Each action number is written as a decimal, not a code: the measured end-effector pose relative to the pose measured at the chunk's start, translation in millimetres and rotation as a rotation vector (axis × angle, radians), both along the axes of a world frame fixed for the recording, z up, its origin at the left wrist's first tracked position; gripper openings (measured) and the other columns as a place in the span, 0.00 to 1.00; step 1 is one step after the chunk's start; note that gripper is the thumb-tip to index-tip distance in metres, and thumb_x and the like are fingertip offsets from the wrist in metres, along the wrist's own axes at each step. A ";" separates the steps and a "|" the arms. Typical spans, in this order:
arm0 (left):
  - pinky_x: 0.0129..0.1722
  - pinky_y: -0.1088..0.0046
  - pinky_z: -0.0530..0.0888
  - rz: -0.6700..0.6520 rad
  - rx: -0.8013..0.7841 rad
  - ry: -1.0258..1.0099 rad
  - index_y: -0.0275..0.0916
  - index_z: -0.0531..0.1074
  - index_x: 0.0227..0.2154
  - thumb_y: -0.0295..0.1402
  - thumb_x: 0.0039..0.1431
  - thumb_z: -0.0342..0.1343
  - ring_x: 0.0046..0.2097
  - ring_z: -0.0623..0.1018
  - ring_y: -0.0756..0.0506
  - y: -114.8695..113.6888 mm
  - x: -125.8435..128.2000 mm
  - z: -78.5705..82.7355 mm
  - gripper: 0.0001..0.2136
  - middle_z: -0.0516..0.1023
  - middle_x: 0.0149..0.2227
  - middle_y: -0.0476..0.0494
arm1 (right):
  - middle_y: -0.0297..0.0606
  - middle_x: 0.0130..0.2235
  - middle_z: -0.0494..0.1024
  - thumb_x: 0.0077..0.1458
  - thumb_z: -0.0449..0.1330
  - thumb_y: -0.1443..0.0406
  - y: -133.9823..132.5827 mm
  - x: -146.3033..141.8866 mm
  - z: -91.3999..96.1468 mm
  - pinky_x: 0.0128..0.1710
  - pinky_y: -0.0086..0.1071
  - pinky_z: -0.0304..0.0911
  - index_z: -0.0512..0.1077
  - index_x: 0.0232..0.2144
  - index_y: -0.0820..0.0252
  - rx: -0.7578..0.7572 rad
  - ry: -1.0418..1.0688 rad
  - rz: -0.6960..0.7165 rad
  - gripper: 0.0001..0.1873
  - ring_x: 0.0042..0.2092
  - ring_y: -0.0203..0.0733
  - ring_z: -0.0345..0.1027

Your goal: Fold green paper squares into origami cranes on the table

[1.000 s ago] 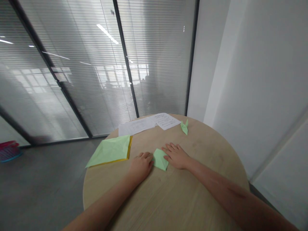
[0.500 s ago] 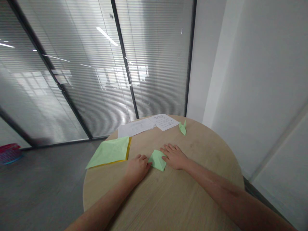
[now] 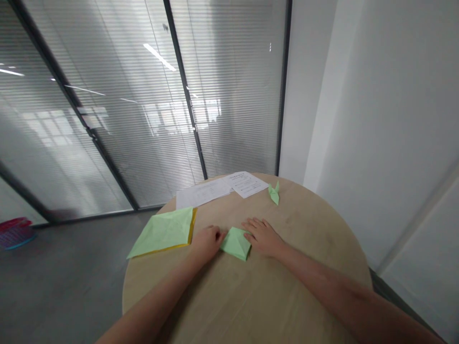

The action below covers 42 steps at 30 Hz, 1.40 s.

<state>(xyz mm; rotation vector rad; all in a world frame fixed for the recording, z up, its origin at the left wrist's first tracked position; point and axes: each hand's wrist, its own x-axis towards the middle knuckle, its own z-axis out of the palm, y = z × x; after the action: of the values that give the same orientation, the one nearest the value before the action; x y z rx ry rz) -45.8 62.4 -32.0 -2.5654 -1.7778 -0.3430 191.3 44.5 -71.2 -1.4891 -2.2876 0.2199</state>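
Observation:
A small folded piece of light green paper point(image 3: 235, 243) lies on the round wooden table point(image 3: 272, 296), between my two hands. My left hand point(image 3: 207, 240) rests at its left corner with the fingers curled and the fingertips pinched at the paper's edge. My right hand point(image 3: 263, 235) lies flat on the table with its fingers stretched out, touching the paper's right upper edge.
A stack of flat green sheets over a yellow one point(image 3: 163, 231) lies at the table's left. Two white printed pages point(image 3: 222, 188) sit at the far edge, with a small folded green paper figure point(image 3: 274, 193) beside them. Glass partitions with blinds stand behind; a pink basket point(image 3: 14, 232) is on the floor.
The hands stay at the folded paper. My left fingers have closed in on its left corner, and the paper has shifted slightly. The view has tilted a little.

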 end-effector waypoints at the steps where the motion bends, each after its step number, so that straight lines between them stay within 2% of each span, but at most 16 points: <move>1: 0.33 0.69 0.65 -0.008 -0.033 -0.003 0.37 0.76 0.30 0.42 0.66 0.48 0.36 0.77 0.43 7.4 2.6 2.0 0.18 0.79 0.34 0.39 | 0.47 0.63 0.68 0.66 0.45 0.62 -1.0 2.6 1.7 0.63 0.45 0.50 0.67 0.61 0.58 0.031 0.081 -0.023 0.25 0.65 0.49 0.57; 2: 0.33 0.69 0.64 -0.012 -0.063 -0.010 0.37 0.76 0.30 0.43 0.66 0.47 0.36 0.77 0.43 14.3 5.2 3.6 0.18 0.79 0.33 0.38 | 0.47 0.58 0.73 0.63 0.46 0.66 -2.0 5.8 3.1 0.59 0.40 0.55 0.70 0.56 0.59 0.054 0.173 -0.057 0.23 0.60 0.47 0.63; 4: 0.33 0.69 0.64 -0.014 -0.082 -0.058 0.37 0.76 0.30 0.42 0.67 0.46 0.36 0.77 0.43 25.9 9.8 5.2 0.19 0.80 0.33 0.38 | 0.43 0.44 0.79 0.54 0.48 0.71 -3.3 12.6 4.1 0.48 0.35 0.62 0.74 0.43 0.58 0.072 0.355 -0.216 0.19 0.47 0.44 0.71; 5: 0.33 0.69 0.64 -0.015 -0.074 -0.096 0.37 0.76 0.30 0.42 0.67 0.46 0.36 0.77 0.43 30.2 11.3 4.9 0.18 0.80 0.34 0.38 | 0.40 0.36 0.79 0.51 0.48 0.72 -3.2 15.6 3.6 0.41 0.32 0.62 0.73 0.35 0.58 0.056 0.418 -0.287 0.15 0.39 0.42 0.71; 7: 0.33 0.70 0.63 -0.017 -0.043 -0.188 0.37 0.75 0.31 0.39 0.67 0.46 0.35 0.76 0.44 36.2 11.9 2.2 0.16 0.80 0.34 0.40 | 0.34 0.26 0.73 0.47 0.47 0.72 -1.2 20.1 0.4 0.33 0.28 0.58 0.67 0.25 0.57 -0.017 0.505 -0.304 0.10 0.31 0.39 0.67; 10: 0.34 0.71 0.64 -0.002 -0.022 -0.309 0.37 0.75 0.31 0.36 0.65 0.48 0.35 0.75 0.45 40.1 6.4 -2.7 0.13 0.79 0.33 0.42 | 0.31 0.22 0.67 0.43 0.47 0.73 5.3 22.5 -7.8 0.31 0.27 0.53 0.63 0.21 0.57 -0.085 0.568 -0.274 0.08 0.28 0.37 0.63; 15: 0.35 0.70 0.66 -0.067 -0.039 -0.460 0.37 0.75 0.32 0.37 0.65 0.47 0.35 0.76 0.44 39.6 -7.0 -1.0 0.14 0.78 0.32 0.42 | 0.30 0.21 0.62 0.38 0.47 0.70 10.7 26.3 -20.5 0.30 0.29 0.49 0.59 0.19 0.57 -0.095 0.603 -0.245 0.04 0.28 0.37 0.58; 21: 0.36 0.68 0.68 -0.095 -0.087 -0.562 0.38 0.78 0.34 0.38 0.63 0.49 0.35 0.77 0.42 39.2 -8.0 -2.8 0.14 0.80 0.33 0.42 | 0.31 0.21 0.59 0.36 0.47 0.68 5.6 31.0 -27.0 0.29 0.30 0.47 0.55 0.18 0.57 -0.101 0.574 -0.207 0.02 0.27 0.38 0.55; 23: 0.36 0.68 0.69 -0.121 -0.088 -0.599 0.38 0.78 0.36 0.35 0.62 0.50 0.35 0.77 0.43 40.4 -7.0 -6.5 0.12 0.80 0.34 0.41 | 0.31 0.20 0.58 0.35 0.46 0.68 4.7 30.8 -26.2 0.29 0.31 0.47 0.54 0.17 0.57 -0.103 0.572 -0.191 0.02 0.27 0.37 0.53; 26: 0.35 0.70 0.69 -0.140 -0.072 -0.678 0.38 0.77 0.35 0.26 0.54 0.51 0.35 0.76 0.45 40.8 -5.7 -10.3 0.10 0.80 0.34 0.42 | 0.31 0.20 0.57 0.35 0.46 0.67 4.0 31.4 -23.2 0.28 0.31 0.47 0.53 0.17 0.56 -0.077 0.588 -0.196 0.02 0.26 0.37 0.53; 30: 0.31 0.74 0.64 -0.123 -0.012 -0.782 0.39 0.69 0.23 0.20 0.44 0.48 0.30 0.71 0.48 40.2 -7.0 -7.0 0.08 0.71 0.24 0.50 | 0.31 0.21 0.60 0.38 0.47 0.67 0.8 31.8 -17.6 0.28 0.30 0.49 0.57 0.18 0.56 -0.037 0.616 -0.215 0.02 0.26 0.37 0.55; 34: 0.28 0.76 0.60 -0.140 0.063 -0.883 0.40 0.61 0.17 0.20 0.36 0.44 0.26 0.65 0.51 41.5 -13.2 1.5 0.08 0.62 0.20 0.54 | 0.31 0.21 0.65 0.47 0.48 0.66 -2.5 31.2 -12.9 0.28 0.29 0.52 0.66 0.24 0.57 -0.107 0.609 -0.150 0.07 0.25 0.36 0.58; 38: 0.25 0.76 0.59 -0.221 0.019 -0.932 0.40 0.62 0.17 0.21 0.33 0.45 0.25 0.64 0.51 40.7 -17.5 7.2 0.07 0.63 0.19 0.54 | 0.31 0.22 0.69 0.51 0.49 0.65 -0.5 34.7 -12.7 0.27 0.29 0.54 0.72 0.30 0.57 -0.115 0.624 -0.195 0.12 0.25 0.37 0.62; 42: 0.24 0.76 0.58 -0.265 -0.076 -0.860 0.40 0.62 0.16 0.20 0.34 0.45 0.23 0.64 0.51 41.2 -15.5 2.6 0.07 0.64 0.18 0.54 | 0.32 0.23 0.71 0.51 0.50 0.64 2.8 38.4 -13.5 0.27 0.29 0.56 0.75 0.31 0.58 -0.100 0.643 -0.210 0.14 0.25 0.37 0.64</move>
<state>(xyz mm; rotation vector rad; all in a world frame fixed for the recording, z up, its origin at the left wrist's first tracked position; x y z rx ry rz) -61.2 103.7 -29.4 -2.9412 -1.5798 -1.6099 229.7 47.3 -84.7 -1.4264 -1.6206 0.6527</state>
